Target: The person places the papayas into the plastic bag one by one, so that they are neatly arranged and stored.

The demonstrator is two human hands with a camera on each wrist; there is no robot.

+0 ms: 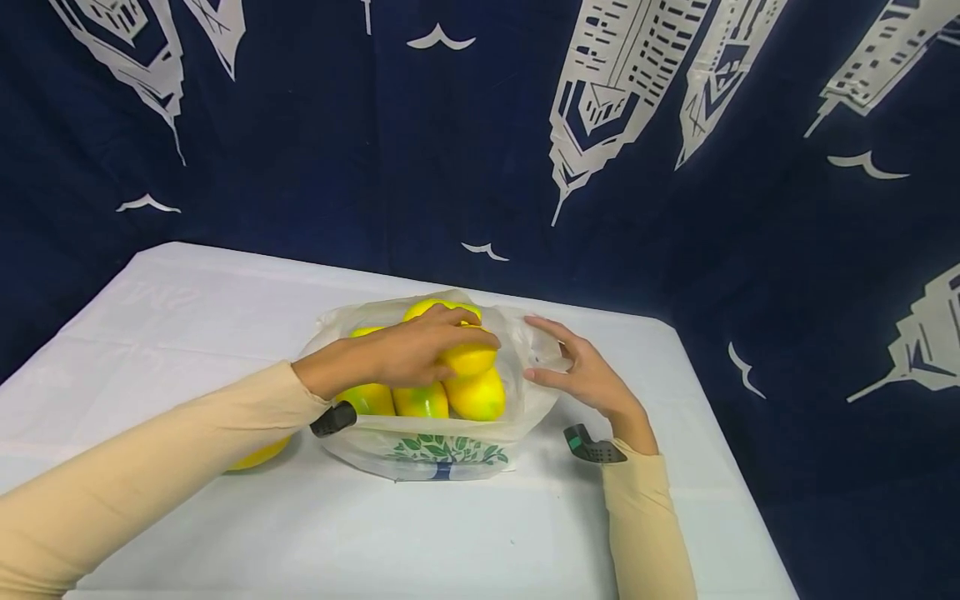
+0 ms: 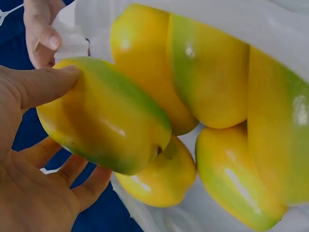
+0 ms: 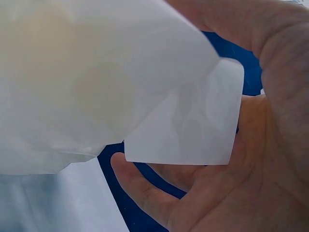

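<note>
My left hand [image 1: 408,346] reaches over the opening of a white plastic bag [image 1: 352,446] with a tree print. It grips a yellow-green mango [image 2: 104,118], thumb across the top and fingers beneath. Several other mangoes [image 2: 212,72] lie inside the bag, close below the held one. At the bag's right side is my right hand [image 1: 592,379], its thumb and fingers spread apart around the bag's edge. In the right wrist view a loose white flap [image 3: 193,121] of the bag hangs between that thumb and the fingers, over the palm.
Another mango [image 1: 262,454] lies on the white-covered table [image 1: 337,542] left of the bag, partly hidden by my left sleeve. Behind the table hangs a dark blue cloth [image 1: 300,167] printed with white buildings and birds.
</note>
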